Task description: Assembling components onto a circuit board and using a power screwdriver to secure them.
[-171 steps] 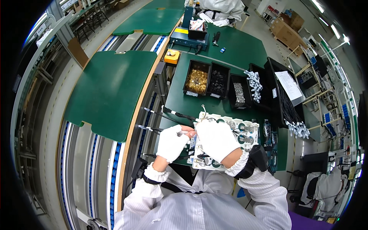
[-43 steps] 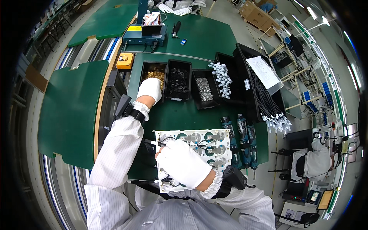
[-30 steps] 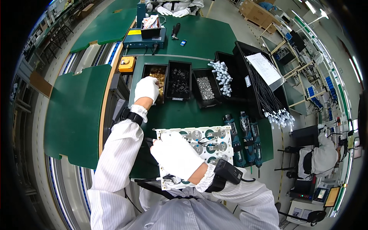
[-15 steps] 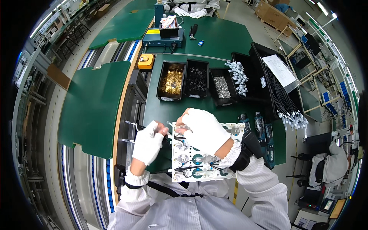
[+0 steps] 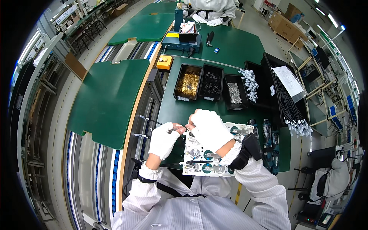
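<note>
A white plastic panel with metal plates, round green parts and dark wires lies at the table's near edge. At its far left corner the fingertips of both my hands meet. My left hand, in a white glove with bare fingertips, is closed in a pinch on a thin black cable. My right hand, gloved the same way, reaches over the panel. Its fingers are curled closed beside the left fingertips; what they hold is too hidden to make out.
Beyond the panel stand black bins of brass pieces, black clips and silver hardware. Bundled white-tipped cables fill a large black bin at right. Power screwdrivers lie right of the panel. A co-worker's gloved hands rest across the table.
My left hand has moved right to meet the right fingertips at the panel's corner. The whole view has shifted a little, with the bins now farther right.
</note>
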Available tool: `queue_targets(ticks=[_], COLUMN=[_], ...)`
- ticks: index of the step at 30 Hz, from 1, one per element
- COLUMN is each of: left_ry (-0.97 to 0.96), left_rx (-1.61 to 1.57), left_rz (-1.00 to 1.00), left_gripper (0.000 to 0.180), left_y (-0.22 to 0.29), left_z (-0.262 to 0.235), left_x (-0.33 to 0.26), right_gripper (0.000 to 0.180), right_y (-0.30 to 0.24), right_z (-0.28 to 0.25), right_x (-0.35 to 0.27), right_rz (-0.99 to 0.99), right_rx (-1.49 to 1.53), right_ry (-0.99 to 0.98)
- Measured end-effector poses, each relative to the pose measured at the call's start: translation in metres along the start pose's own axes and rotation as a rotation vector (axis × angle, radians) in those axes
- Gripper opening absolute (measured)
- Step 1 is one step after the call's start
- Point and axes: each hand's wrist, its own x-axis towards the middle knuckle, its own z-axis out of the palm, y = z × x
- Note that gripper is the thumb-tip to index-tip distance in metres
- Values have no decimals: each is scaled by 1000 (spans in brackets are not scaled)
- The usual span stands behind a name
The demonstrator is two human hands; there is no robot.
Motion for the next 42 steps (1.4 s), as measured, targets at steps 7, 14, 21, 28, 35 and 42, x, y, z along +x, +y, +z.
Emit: queue_targets(ticks=[7,14,21,28,35,42], left_ry=[44,-112,-60,-54,-123,-149], left_rx=[10,79,-73,-558,-663,-760], left_rz=[77,-29,120,-26,14,-98], left_gripper=[24,24,24,29,26,27], left_y=[1,0,8,36,63,66], left_z=[2,-8,-6,-6,-8,-7], left_x=[3,14,14,11,15,16], right_gripper=[8,14,14,14,14,14], right_y=[-1,-3,-6,-18,-23,-22], right_z=[1,-1,1,-31,-39,-36], right_x=[-3,-4,-5,1,3,10], right_rz=[-35,-16,-206,217,148,-79], right_rx=[-23,-189,-251,708,857,514], right_ry=[51,-37,28,109,288,491])
